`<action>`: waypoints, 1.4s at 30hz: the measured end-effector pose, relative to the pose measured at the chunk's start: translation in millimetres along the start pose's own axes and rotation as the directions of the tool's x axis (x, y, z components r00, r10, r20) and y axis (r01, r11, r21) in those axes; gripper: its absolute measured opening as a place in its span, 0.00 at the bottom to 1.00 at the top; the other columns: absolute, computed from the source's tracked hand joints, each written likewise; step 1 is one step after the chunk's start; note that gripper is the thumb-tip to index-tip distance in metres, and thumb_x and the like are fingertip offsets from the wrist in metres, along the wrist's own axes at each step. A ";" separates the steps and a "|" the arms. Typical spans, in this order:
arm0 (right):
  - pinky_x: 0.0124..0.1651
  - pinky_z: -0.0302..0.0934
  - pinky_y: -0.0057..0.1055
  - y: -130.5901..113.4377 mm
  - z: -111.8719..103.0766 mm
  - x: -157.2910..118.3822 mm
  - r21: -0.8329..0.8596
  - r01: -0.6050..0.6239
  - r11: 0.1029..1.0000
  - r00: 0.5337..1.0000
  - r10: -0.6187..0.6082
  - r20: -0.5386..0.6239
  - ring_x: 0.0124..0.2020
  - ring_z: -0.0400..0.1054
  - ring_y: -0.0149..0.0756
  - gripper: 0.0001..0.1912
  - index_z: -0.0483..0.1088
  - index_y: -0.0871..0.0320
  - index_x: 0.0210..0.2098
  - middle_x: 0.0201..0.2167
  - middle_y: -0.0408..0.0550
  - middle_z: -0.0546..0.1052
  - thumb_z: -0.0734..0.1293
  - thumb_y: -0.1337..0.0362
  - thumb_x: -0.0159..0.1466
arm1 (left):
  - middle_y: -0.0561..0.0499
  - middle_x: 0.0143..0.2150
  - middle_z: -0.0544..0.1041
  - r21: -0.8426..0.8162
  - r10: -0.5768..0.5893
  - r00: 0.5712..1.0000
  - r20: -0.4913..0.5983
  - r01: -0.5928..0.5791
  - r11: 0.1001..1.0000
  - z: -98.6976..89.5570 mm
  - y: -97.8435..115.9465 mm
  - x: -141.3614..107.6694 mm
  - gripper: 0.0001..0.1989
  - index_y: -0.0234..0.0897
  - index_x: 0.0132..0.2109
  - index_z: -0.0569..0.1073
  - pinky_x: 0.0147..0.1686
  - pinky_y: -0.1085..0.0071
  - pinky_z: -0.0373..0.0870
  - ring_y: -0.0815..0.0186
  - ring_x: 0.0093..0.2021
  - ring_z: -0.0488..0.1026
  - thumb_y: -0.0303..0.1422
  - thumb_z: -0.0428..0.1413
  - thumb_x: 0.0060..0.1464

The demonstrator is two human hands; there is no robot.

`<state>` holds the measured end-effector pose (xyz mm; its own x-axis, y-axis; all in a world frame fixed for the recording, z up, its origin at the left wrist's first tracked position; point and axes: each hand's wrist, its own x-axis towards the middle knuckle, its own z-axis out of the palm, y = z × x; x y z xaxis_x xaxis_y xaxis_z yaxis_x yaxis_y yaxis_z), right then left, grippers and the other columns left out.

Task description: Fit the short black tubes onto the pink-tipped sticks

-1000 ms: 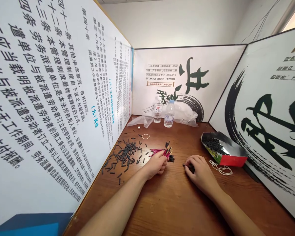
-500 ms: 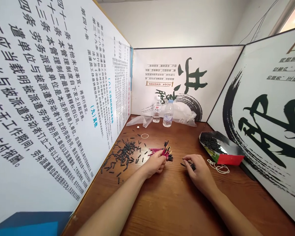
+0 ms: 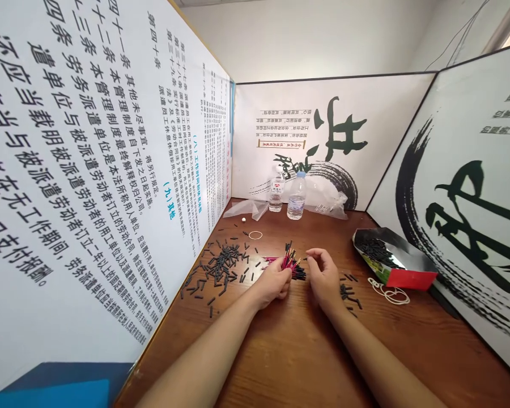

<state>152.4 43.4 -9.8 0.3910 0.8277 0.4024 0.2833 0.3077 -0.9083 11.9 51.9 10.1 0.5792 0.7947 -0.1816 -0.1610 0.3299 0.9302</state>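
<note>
My left hand (image 3: 276, 283) is closed around a bundle of thin red sticks (image 3: 288, 259), some with black ends and some with pale gold tips, pointing up and away. Under and beyond it lie more red sticks with black ends (image 3: 298, 273) on the table. Close to the bundle's right side, my right hand (image 3: 323, 275) pinches a small black piece (image 3: 305, 259) between thumb and forefinger, mostly hidden by the fingertips. Beside the right wrist is a small group of short black pieces (image 3: 349, 293). A larger scattered pile of black pieces (image 3: 225, 263) spreads to the left.
An open foil bag (image 3: 408, 255) of black pieces stands at right, with pale rubber bands (image 3: 391, 293) in front. One rubber band (image 3: 255, 235) lies near the pile. Two water bottles (image 3: 296, 198) and plastic bags (image 3: 329, 203) are at the back. Printed panels (image 3: 255, 170) enclose the wooden table (image 3: 289, 351).
My right hand has moved left, from over the small group of black pieces to beside the stick bundle, uncovering that group. My left hand keeps its hold. The view has shifted slightly.
</note>
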 end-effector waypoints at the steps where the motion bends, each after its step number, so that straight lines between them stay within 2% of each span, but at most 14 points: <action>1: 0.36 0.60 0.31 0.6 -0.5 -1.4 0.002 0.018 1.000 1.000 -0.018 -0.002 0.33 0.64 0.35 0.10 0.65 0.58 0.37 0.30 0.46 0.70 0.61 0.58 0.61 | 0.64 0.21 0.49 0.001 -0.002 1.000 0.006 0.002 1.000 -0.3 0.1 0.0 0.12 0.41 0.40 0.59 0.17 0.78 0.36 0.78 0.16 0.42 0.34 0.53 0.48; 14: 0.36 0.59 0.30 -0.8 0.1 -3.7 0.010 0.145 0.989 0.988 -0.144 -0.045 0.32 0.63 0.33 0.10 0.66 0.57 0.39 0.31 0.44 0.68 0.62 0.57 0.64 | 0.63 0.21 0.49 0.034 -0.086 0.992 0.094 0.084 0.996 -2.9 2.5 -2.2 0.09 0.41 0.38 0.58 0.16 0.78 0.34 0.78 0.15 0.41 0.34 0.50 0.49; 21: 0.35 0.59 0.30 0.0 0.1 -4.2 -0.019 0.153 0.988 0.988 -0.154 -0.033 0.31 0.63 0.33 0.09 0.66 0.57 0.40 0.32 0.44 0.69 0.61 0.58 0.65 | 0.63 0.21 0.51 0.064 -0.089 0.989 0.121 0.081 0.995 -3.1 2.8 -2.6 0.10 0.41 0.40 0.59 0.16 0.78 0.34 0.78 0.15 0.42 0.33 0.51 0.50; 31: 0.35 0.59 0.30 -1.7 -1.1 -4.6 -0.015 0.169 0.985 0.985 -0.170 -0.037 0.31 0.62 0.32 0.08 0.65 0.57 0.40 0.31 0.44 0.67 0.60 0.60 0.64 | 0.63 0.20 0.50 0.072 -0.088 0.990 0.112 0.081 0.994 -0.9 5.1 -4.3 0.08 0.41 0.37 0.58 0.17 0.77 0.34 0.77 0.15 0.41 0.33 0.50 0.50; 42: 0.34 0.58 0.29 -5.5 -2.0 -5.4 -0.033 0.193 0.981 0.980 -0.194 -0.036 0.30 0.61 0.32 0.08 0.65 0.57 0.40 0.31 0.44 0.67 0.59 0.61 0.65 | 0.63 0.21 0.51 0.077 -0.091 0.991 0.099 0.084 0.993 -1.3 3.7 -2.9 0.07 0.41 0.38 0.59 0.17 0.77 0.34 0.78 0.15 0.42 0.32 0.50 0.50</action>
<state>150.5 36.4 -6.7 0.3594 0.7350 0.5749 0.3822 0.4461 -0.8093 8.6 51.5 13.6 0.6677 0.7070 -0.2332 -0.0498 0.3550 0.9335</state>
